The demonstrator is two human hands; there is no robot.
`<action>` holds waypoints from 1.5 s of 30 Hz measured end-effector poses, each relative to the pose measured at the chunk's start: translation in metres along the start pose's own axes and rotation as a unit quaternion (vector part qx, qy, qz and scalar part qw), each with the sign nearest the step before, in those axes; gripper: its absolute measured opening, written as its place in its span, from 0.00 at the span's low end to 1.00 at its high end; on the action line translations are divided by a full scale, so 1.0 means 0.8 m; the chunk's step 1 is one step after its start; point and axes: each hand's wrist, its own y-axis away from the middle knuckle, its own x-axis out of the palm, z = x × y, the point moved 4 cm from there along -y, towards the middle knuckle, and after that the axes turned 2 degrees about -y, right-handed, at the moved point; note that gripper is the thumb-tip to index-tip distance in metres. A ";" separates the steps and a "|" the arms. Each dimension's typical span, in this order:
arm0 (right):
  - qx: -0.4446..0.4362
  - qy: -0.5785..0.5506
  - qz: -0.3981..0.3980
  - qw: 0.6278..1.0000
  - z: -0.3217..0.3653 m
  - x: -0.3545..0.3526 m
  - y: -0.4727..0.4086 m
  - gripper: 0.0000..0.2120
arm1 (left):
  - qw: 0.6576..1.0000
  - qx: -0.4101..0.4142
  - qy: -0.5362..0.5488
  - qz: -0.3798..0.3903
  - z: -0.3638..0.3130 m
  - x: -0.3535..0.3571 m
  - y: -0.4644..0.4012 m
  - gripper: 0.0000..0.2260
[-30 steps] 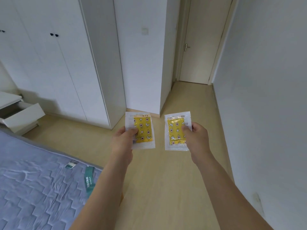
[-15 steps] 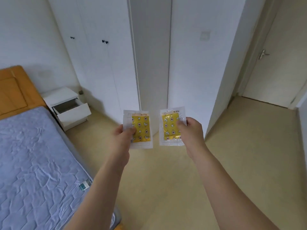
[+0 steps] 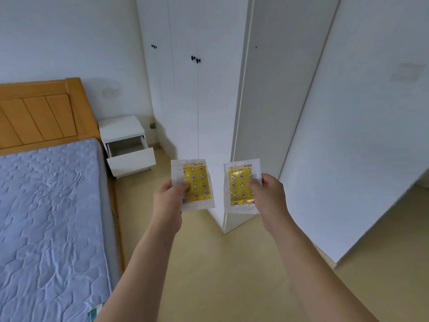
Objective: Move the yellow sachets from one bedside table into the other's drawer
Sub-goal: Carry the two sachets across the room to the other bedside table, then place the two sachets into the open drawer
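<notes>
Step in hand: the carry, by my reading. Both sachets are up in the air in front of the person, neither one yet in the drawer.
Left hand (image 3: 170, 197): grasping the left sachet (image 3: 193, 183), thumb pinched across its lower left part, the packet held upright and facing the person.
Right hand (image 3: 268, 192): grasping the right sachet (image 3: 241, 185) the same way, thumb across its right edge, also upright.
Sachets: clear wrappers with a yellow patterned pad inside; side by side, near each other but apart.
Bedside table (image 3: 120, 127): white, up and to the left of the left hand, well apart from it, standing just beside the bed's wooden headboard (image 3: 41, 112).
Drawer (image 3: 131, 159): pulled open already; what shows of its inside looks bare, though the front part is hidden behind the drawer face.
Bed (image 3: 46, 205): blue-grey quilted mattress, down to the left of the left hand.
Wardrobe (image 3: 197, 89): white doors with small dark knobs, straight beyond both hands.
Floor (image 3: 220, 263): pale, under the arms, running on towards the bedside table.
Next move: I judge it calls for closing the gap to the open drawer, then lowering both hands over the opening and letting go. The packets are light and limp, so a drop from just above the cavity should do; released short, one could land on the floor.
</notes>
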 end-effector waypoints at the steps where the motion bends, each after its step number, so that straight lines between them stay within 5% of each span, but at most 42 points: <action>1: 0.000 -0.001 0.009 1.000 0.002 0.010 -0.031 0.08 | 1.000 0.000 0.003 -0.004 -0.005 0.012 -0.025 0.07; 10: 0.015 -0.037 0.106 0.994 -0.009 0.176 -0.307 0.08 | 0.995 0.022 -0.025 -0.099 -0.047 0.039 -0.274 0.07; 16: 0.001 -0.043 0.186 0.982 0.041 0.344 -0.459 0.15 | 0.983 0.046 -0.021 -0.175 -0.128 0.013 -0.436 0.08; 21: 0.008 -0.032 0.253 0.967 0.064 0.499 -0.554 0.09 | 0.970 0.058 0.002 -0.238 -0.172 -0.038 -0.570 0.06; 36: 0.013 -0.004 0.191 0.982 0.093 0.888 -0.908 0.07 | 0.964 -0.032 -0.008 -0.265 -0.296 -0.197 -1.116 0.08; 45: 0.077 0.034 0.253 0.964 0.016 1.111 -1.109 0.10 | 0.945 -0.107 -0.092 -0.297 -0.251 -0.270 -1.405 0.09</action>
